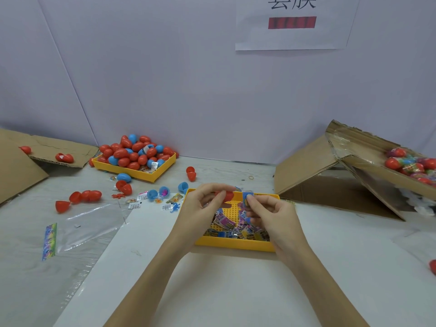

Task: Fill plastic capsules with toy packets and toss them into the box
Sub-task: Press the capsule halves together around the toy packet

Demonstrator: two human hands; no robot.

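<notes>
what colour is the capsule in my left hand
Red plastic capsule, gripped by the left hand; head view.

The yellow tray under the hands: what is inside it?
The yellow tray holds a loose heap of printed toy packets on its studded floor. The left hand and right hand cover parts of it, so anything beneath them stays unseen.

Both forearms reach far from the near edge, converging. Left hand [204,201] fingers curled, thumb and fingertips pinching. Right hand [271,214] curled likewise, thumb and forefinger pinched together.
</notes>
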